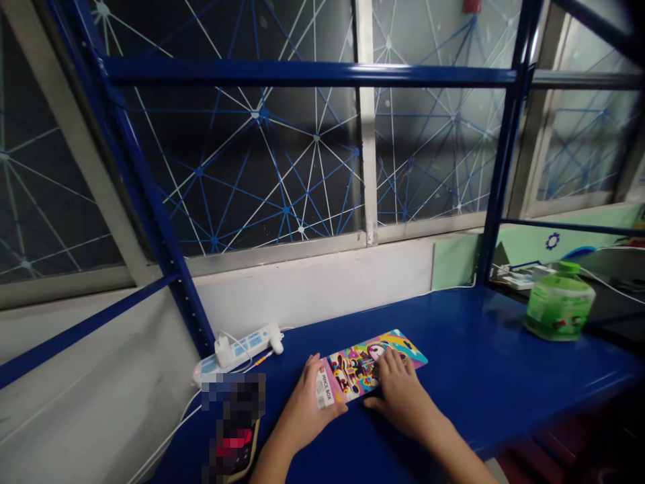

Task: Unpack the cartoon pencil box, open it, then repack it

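Observation:
A flat, brightly coloured pencil box (353,371) with cartoon figures lies at a slant on the blue table. Its left end has a white label reading "PENCIL BOX", and a hang hole shows near the right end. Around the labelled end, my left hand (308,407) is closed, fingers at the far edge and thumb along the near edge. My right hand (403,390) grips the box right of its middle, fingers over the printed top and thumb by the near edge. Part of the print is hidden beneath those fingers.
A white power strip (246,349) with plugs and cables lies left along the wall. Near my left forearm is a phone (236,430), partly pixelated. A green-capped container (560,306) stands on the right of the blue table (453,343). Blue rack posts (504,154) rise behind.

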Demonstrator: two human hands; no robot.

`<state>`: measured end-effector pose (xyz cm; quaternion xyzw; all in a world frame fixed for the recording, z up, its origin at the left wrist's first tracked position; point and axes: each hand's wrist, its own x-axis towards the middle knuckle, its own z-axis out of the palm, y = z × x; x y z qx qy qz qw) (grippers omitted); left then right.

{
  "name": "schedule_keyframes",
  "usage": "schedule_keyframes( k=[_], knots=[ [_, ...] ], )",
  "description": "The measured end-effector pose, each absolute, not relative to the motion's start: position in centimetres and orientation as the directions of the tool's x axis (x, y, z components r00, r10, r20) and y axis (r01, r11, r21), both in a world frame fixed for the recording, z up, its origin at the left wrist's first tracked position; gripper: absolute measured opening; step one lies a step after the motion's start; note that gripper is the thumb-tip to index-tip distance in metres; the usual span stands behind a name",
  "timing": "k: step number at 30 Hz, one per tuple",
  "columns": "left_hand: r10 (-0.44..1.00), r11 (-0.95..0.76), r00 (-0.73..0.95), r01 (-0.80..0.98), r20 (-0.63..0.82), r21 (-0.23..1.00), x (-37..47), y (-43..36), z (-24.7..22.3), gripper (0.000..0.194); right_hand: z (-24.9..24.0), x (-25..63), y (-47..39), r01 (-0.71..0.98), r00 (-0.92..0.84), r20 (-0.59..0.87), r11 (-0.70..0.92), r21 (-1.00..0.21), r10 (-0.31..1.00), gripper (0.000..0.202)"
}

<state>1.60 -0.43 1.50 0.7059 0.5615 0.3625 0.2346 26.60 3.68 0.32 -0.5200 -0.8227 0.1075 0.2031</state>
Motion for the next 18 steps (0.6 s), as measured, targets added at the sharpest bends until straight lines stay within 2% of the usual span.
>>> schedule_keyframes(
  k=[2, 8, 13, 18],
  knots=[
    [0.962, -0.264, 0.115, 0.631, 0.249, 0.729, 1.8, 0.0, 1.2, 0.086, -0.2, 23.5, 3.3, 0.793, -0.436, 0.208, 0.483, -0.371, 0.875, 0.090],
    [0.962, -0.261, 0.114, 0.658, 0.249, 0.706, 1.4, 0.4, 1.0, 0.095, 0.3, 20.8, 3.2, 0.702, -0.585, 0.227, 0.627, -0.339, 0.778, 0.082],
    [0.960, -0.266, 0.118, 0.670, 0.255, 0.693, 1.2, 0.0, 1.7, 0.095, 0.7, 26.4, 5.1, 0.664, -0.636, 0.235, 0.676, -0.318, 0.735, 0.084],
    [0.964, -0.260, 0.138, 0.689, 0.229, 0.676, 0.7, -0.1, 2.1, 0.094, 0.6, 34.5, 8.1, 0.707, -0.595, 0.251, 0.646, -0.287, 0.763, 0.066]
  ],
)
